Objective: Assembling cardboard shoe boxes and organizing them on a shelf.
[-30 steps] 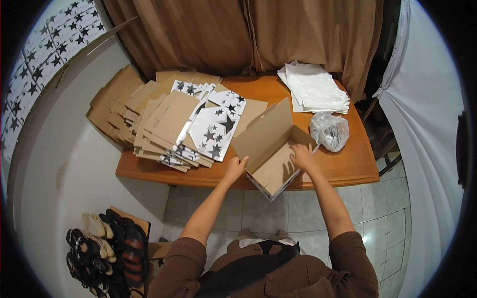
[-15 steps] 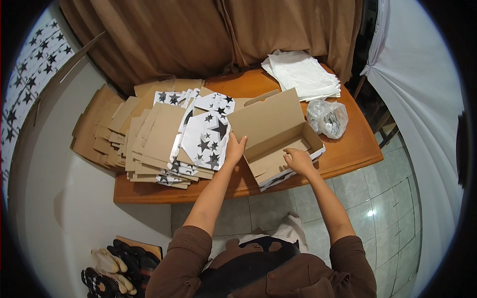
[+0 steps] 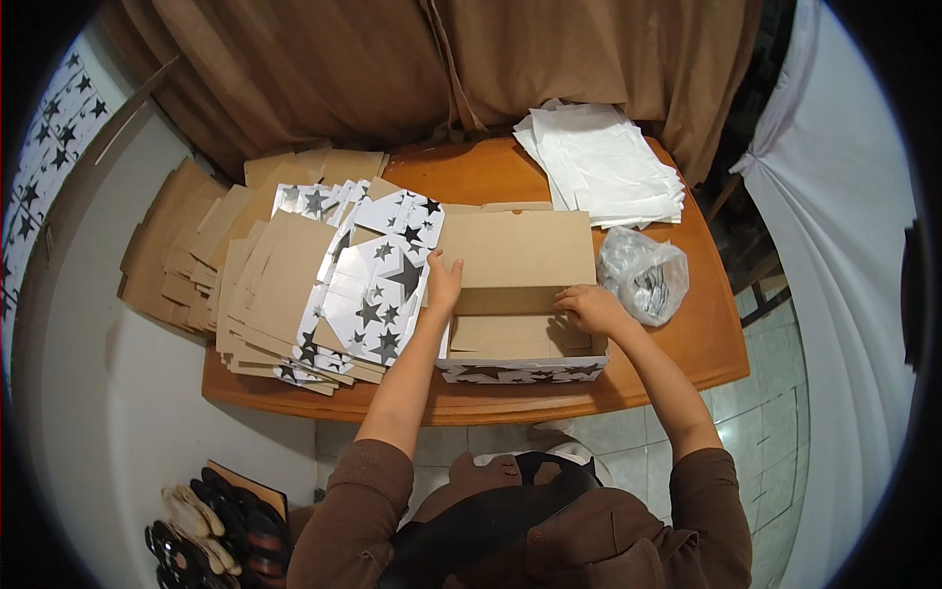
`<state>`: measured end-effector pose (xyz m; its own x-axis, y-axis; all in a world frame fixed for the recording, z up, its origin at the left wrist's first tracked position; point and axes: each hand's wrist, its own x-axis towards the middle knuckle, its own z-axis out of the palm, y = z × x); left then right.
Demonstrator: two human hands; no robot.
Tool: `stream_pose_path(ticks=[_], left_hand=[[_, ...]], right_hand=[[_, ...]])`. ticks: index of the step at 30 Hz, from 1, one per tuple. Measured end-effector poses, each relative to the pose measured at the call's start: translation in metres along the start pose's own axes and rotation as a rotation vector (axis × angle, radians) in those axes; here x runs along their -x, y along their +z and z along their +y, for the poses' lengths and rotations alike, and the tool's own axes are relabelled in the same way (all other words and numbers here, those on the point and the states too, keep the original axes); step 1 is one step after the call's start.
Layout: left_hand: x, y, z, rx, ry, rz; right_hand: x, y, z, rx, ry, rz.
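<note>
An open cardboard box (image 3: pixel 520 370) stands at the table's front edge, plain brown inside and white with black stars outside. Its hinged lid (image 3: pixel 520 245) is tilted up at the back. My left hand (image 3: pixel 444 283) grips the box's left side near the lid's hinge, its thumb at the lid's edge and the other fingers partly hidden. Over the right end wall, my right hand (image 3: pixel 594 311) is closed, fingertips bent inside the box and pinching at that wall.
Flat star-printed cardboard blanks (image 3: pixel 368 285) lie piled left of the box, with plain brown cardboard pieces (image 3: pixel 186 245) beyond. White paper sheets (image 3: pixel 603 162) are stacked at the back right. A clear plastic bag (image 3: pixel 648 275) sits beside the box on the wooden table (image 3: pixel 706 334). Shoes (image 3: pixel 216 530) are lower left.
The box has turned from slanted to nearly square with the table edge, its right end swinging toward me. Both hands have moved with it; the right hand now sits at the right end wall.
</note>
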<state>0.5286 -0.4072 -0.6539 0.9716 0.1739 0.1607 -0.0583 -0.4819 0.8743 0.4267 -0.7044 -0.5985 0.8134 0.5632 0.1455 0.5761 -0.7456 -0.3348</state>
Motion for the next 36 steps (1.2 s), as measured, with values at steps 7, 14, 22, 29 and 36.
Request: stream_pose_path(ticks=[7, 14, 22, 29, 36], left_hand=[[0.014, 0.011, 0.022, 0.119, -0.052, 0.043], [0.09, 0.007, 0.073, -0.845, 0.546, -0.028], [0.099, 0.032, 0.04, -1.304, 0.281, -0.886], [0.099, 0.032, 0.021, -1.397, -0.057, -1.189], [0.101, 0.037, 0.004, -1.756, -0.017, -1.323]], right_hand=[[-0.015, -0.008, 0.024, 0.059, 0.043, -0.196], [-0.013, 0.022, 0.025, 0.353, -0.023, -0.846], [-0.023, 0.045, 0.007, 0.371, 0.103, -0.996], [-0.024, 0.032, 0.003, 0.327, 0.199, -1.039], [-0.012, 0.062, 0.014, 0.45, 0.27, -1.082]])
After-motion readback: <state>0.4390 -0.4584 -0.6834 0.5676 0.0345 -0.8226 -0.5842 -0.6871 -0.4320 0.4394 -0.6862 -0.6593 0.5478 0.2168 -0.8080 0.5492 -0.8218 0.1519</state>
